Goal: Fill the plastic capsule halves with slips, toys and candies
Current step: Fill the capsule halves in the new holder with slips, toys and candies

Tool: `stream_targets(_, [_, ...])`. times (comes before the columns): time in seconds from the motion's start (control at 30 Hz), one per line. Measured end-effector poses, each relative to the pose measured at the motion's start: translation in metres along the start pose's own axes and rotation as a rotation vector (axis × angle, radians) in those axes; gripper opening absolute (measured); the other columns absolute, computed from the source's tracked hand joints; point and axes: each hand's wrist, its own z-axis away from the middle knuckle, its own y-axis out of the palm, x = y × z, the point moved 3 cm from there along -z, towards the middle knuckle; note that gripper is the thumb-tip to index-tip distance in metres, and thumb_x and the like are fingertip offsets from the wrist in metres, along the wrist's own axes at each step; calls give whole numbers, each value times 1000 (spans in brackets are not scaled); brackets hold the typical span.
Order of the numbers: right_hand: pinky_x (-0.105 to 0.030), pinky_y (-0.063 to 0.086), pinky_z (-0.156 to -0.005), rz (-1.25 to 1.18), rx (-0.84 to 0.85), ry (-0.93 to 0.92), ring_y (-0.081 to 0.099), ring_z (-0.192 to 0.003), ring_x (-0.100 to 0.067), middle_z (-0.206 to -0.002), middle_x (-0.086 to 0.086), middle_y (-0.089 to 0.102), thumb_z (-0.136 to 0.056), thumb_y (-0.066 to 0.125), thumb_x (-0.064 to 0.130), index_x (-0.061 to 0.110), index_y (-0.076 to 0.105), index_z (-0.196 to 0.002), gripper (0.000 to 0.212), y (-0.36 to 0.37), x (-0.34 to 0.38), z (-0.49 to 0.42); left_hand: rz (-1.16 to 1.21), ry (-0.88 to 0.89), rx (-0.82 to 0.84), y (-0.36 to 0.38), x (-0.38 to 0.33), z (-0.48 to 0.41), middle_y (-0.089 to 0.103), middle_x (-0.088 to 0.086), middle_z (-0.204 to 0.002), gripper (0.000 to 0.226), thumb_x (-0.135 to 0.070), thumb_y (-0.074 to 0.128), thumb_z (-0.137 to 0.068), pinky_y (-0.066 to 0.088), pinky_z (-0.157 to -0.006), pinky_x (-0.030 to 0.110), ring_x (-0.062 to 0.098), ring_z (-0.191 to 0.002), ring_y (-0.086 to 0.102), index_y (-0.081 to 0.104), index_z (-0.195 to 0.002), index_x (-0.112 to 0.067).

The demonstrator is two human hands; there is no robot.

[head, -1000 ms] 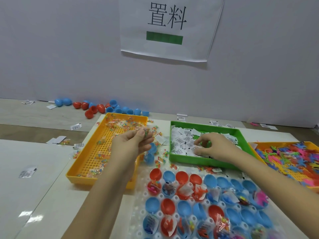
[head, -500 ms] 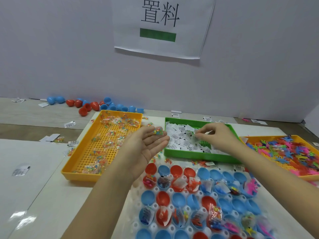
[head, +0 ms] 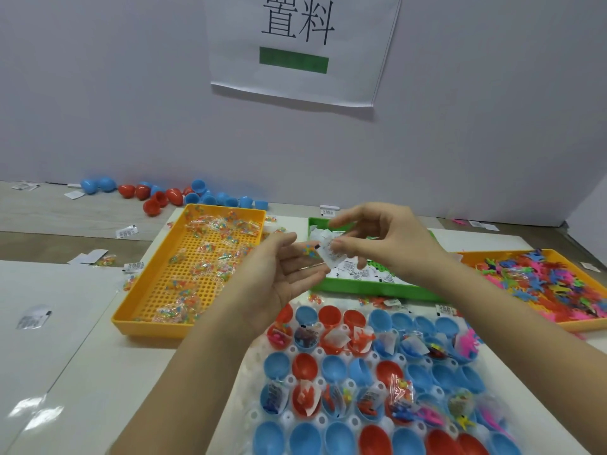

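My left hand [head: 279, 277] is held palm up above the table with a small clear candy packet [head: 309, 250] lying on its fingers. My right hand [head: 384, 239] pinches a white paper slip [head: 330, 256] right at the left fingertips, over the green tray [head: 361, 287] of slips. Below the hands, a clear holder [head: 358, 369] carries rows of blue and red capsule halves [head: 335, 369]; several hold slips, toys and candy packets. The orange tray [head: 154, 318] on the left holds candy packets, and another orange tray [head: 588, 323] on the right holds colourful toys.
Loose blue and red capsule halves [head: 164, 195] lie on the floor by the wall, with scattered slips [head: 126, 231] around them. A paper sign [head: 299, 44] hangs on the wall. A white board [head: 39, 323] lies to the left of the work surface.
My right hand lifted out of the green tray with a slip and came over to my left hand. My left hand turned palm up with the candy packet and rose slightly.
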Motion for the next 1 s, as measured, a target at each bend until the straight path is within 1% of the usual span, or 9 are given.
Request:
stream_targets(0.1, [-19, 54, -69, 190, 36, -89, 67, -74, 0, -77, 15, 72, -80, 75, 15, 29, 73, -85, 15, 7, 10, -2, -104, -38, 51, 3, 1, 3, 72, 30, -96, 35, -18, 49, -98, 62, -66, 30, 35, -87, 73, 61, -113, 11])
stream_targets(0.17, [-27, 55, -76, 222, 49, -94, 67, -78, -2, -81, 15, 72, -81, 75, 13, 31, 72, -84, 19, 9, 12, -4, -128, -45, 92, 5, 1, 5, 71, 30, -98, 35, -15, 48, -99, 62, -66, 29, 35, -88, 73, 59, -118, 12])
stream_targets(0.5, [-16, 53, -72, 296, 52, -127, 66, -76, -1, -81, 15, 69, -82, 73, 9, 15, 75, -93, 13, 7, 15, -4, -218, 30, 184, 13, 4, 11, 74, 22, -99, 19, -11, 55, -97, 62, -69, 28, 28, -88, 75, 71, -95, 0])
stream_targets(0.63, [-9, 48, -71, 289, -24, -99, 63, -82, 4, -89, 17, 68, -84, 71, 27, 30, 68, -104, 21, -1, 12, 6, -199, 23, 157, 16, 6, 12, 75, 19, -92, 18, -7, 52, -97, 60, -62, 23, 22, -80, 75, 68, -96, 2])
stream_targets(0.73, [-5, 45, -71, 282, -211, 6, 59, -91, 9, -96, 23, 64, -83, 62, 47, 47, 58, -104, 21, -32, -3, 21, -161, 21, 139, 19, 6, 13, 76, 17, -90, 17, -5, 51, -98, 60, -61, 23, 21, -80, 76, 66, -97, 2])
stream_targets(0.8, [-9, 45, -73, 285, -357, 121, 61, -94, 4, -101, 20, 64, -86, 63, 41, 41, 59, -105, 20, -65, -29, 35, -141, 24, 128, 19, 6, 13, 76, 17, -90, 17, -5, 51, -97, 60, -60, 23, 22, -80, 76, 66, -98, 3])
stream_targets(0.87, [-23, 46, -82, 332, -459, 332, 61, -102, -12, -111, 4, 65, -89, 66, 28, 26, 63, -111, 23, -105, -65, 54, -121, 33, 115, 20, 7, 13, 75, 20, -92, 16, -5, 52, -96, 59, -58, 22, 23, -81, 76, 65, -99, 5])
stream_targets(0.93, [-32, 46, -88, 475, -384, 618, 57, -110, -20, -124, -6, 61, -91, 63, 24, 15, 61, -123, 32, -137, -99, 81, -93, 35, 106, 21, 9, 13, 75, 22, -93, 14, -4, 53, -95, 59, -57, 23, 25, -82, 75, 64, -97, 5])
stream_targets(1.0, [-29, 46, -87, 674, -169, 845, 57, -113, -20, -132, -3, 57, -94, 58, 31, 18, 58, -130, 38, -153, -123, 110, -89, 36, 112, 24, 10, 14, 74, 23, -94, 14, -4, 54, -93, 60, -56, 24, 26, -82, 75, 63, -97, 6])
